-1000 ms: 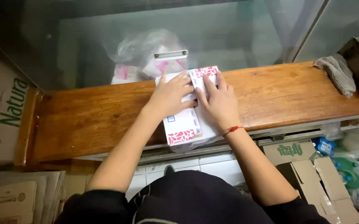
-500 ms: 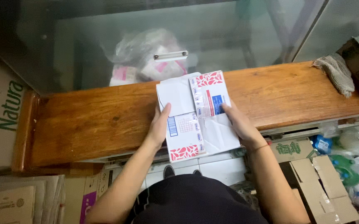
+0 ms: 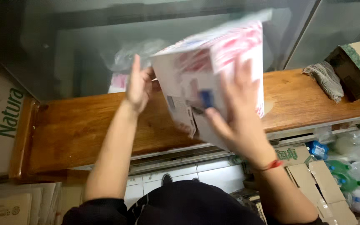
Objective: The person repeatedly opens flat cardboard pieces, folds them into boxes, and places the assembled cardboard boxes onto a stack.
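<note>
one head camera looks steeply down, close over the wooden counter point(image 3: 84, 133).
</note>
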